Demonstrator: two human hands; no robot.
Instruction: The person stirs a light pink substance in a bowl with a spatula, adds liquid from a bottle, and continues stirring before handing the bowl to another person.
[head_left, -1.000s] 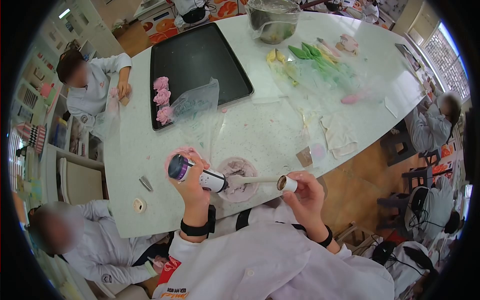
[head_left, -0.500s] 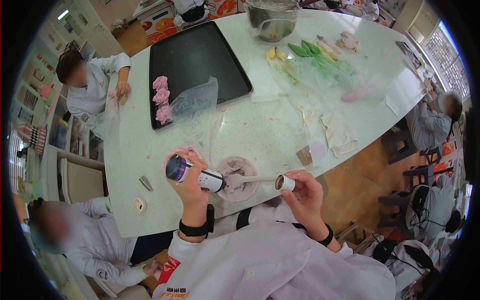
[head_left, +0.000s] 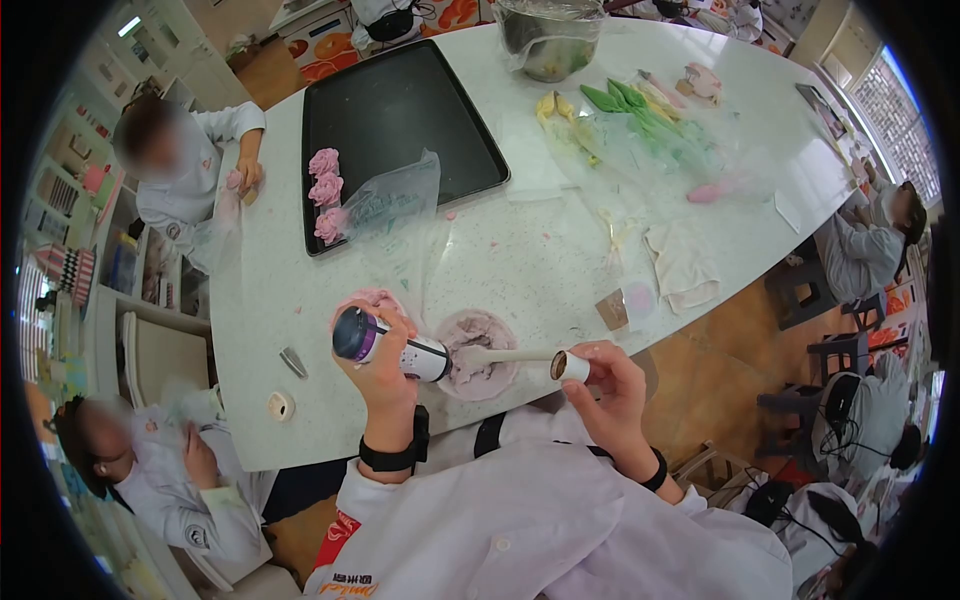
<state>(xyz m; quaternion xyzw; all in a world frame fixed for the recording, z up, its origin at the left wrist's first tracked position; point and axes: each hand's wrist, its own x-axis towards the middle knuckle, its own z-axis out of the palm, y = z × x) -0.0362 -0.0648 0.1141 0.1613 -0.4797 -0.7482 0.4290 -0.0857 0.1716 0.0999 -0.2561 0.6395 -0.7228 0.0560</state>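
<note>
My left hand (head_left: 385,385) is wrapped round a white bottle (head_left: 424,360) with a dark, purple-banded base end, its other end tilted down toward a bowl (head_left: 511,378). Pale pinkish-mauve cream lies in that bowl, and a spatula (head_left: 520,355) rests in it with its handle pointing right. Between thumb and fingers, my right hand (head_left: 612,385) pinches a small white cap (head_left: 570,366), its brownish inside facing left, by the spatula handle's end. Partly hidden behind my left hand is some pink cream (head_left: 372,298). Whether anything leaves the bottle cannot be seen.
A black tray (head_left: 400,120) carries several pink piped flowers (head_left: 325,188). Piping bags (head_left: 630,115), a cloth (head_left: 682,268) and a metal pot (head_left: 548,45) lie farther off. A piping nozzle (head_left: 293,362) and a round lid (head_left: 281,405) sit left. Co-workers sit around the table.
Both my hands keep nearly the same pose, the bottle and cap still held. At the lower left, a co-worker's head has lifted and a hand has come up.
</note>
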